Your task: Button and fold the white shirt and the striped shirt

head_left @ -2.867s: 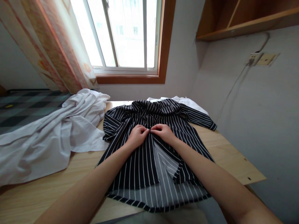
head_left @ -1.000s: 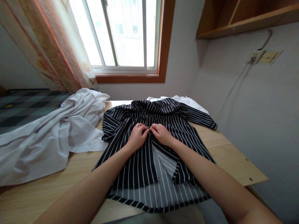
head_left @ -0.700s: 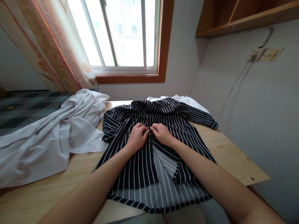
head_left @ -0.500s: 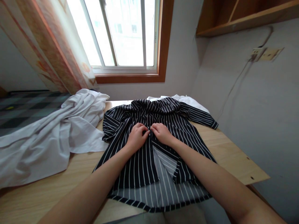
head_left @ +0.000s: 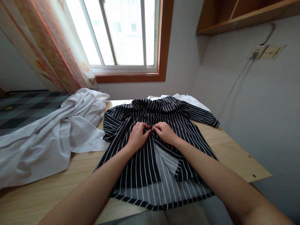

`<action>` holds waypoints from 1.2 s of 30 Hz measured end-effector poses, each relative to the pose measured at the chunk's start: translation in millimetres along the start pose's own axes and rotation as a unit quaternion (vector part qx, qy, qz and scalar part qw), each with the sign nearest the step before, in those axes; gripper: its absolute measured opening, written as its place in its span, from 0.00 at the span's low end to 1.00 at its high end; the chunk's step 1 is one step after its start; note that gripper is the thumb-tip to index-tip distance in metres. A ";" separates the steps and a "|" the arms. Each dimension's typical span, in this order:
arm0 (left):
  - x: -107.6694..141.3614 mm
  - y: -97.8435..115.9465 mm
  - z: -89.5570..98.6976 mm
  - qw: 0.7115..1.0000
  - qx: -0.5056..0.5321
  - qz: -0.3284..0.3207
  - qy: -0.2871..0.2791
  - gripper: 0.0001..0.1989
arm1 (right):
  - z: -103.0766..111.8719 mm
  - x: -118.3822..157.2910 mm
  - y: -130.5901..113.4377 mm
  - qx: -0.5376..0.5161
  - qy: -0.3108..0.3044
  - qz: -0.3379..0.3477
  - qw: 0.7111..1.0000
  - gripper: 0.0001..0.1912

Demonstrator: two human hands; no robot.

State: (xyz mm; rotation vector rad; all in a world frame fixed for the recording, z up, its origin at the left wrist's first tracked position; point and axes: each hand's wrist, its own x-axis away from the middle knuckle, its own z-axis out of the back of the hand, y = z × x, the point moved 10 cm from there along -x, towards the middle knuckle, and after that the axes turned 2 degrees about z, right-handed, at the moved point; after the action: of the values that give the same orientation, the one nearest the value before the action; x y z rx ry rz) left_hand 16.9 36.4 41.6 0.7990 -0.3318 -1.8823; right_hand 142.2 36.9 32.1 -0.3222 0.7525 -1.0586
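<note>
A black shirt with white stripes [head_left: 142, 165] lies front up on the wooden table, its collar end away from me and its hem at the near edge. Below my hands the front panels spread apart, showing the paler inner side of the back. My left hand [head_left: 138, 135] pinches the front edge of the shirt at mid-length. Close beside it, my right hand [head_left: 165, 132] pinches the same front opening, fingertips almost touching the left ones. Any button between the fingertips is too small and covered to make out.
A white garment [head_left: 53, 137] is heaped on the left, across the table [head_left: 229, 150] and a checked bed [head_left: 30, 106]. More white cloth [head_left: 194, 101] lies behind the shirt. A window [head_left: 124, 37], curtain [head_left: 51, 40], shelf [head_left: 248, 15] and wall socket [head_left: 259, 51] surround the table.
Both hands stay at the shirt's front opening, with fingers shifted slightly and the cloth between them lifted a little. The shirt otherwise lies the same.
</note>
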 end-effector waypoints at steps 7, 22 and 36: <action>0.1 16.8 11.6 0.999 -0.015 -0.022 -0.023 0.05 | 31.3 14.0 -7.8 -0.049 0.001 -0.031 0.998 0.08; 41.2 35.8 -16.8 0.948 0.029 -0.054 -0.311 0.09 | 1.7 47.1 -23.7 -0.060 -0.313 -0.050 0.947 0.12; 42.8 43.3 -19.9 0.953 -0.020 -0.074 -0.294 0.03 | 0.3 44.3 -16.4 -0.143 -0.245 -0.114 0.952 0.04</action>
State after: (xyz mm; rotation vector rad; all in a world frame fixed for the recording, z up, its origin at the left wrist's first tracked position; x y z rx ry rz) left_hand 49.5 -18.4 34.7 0.2191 -0.6120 -2.2397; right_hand 143.7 -9.7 24.1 -0.9049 0.4215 -1.0260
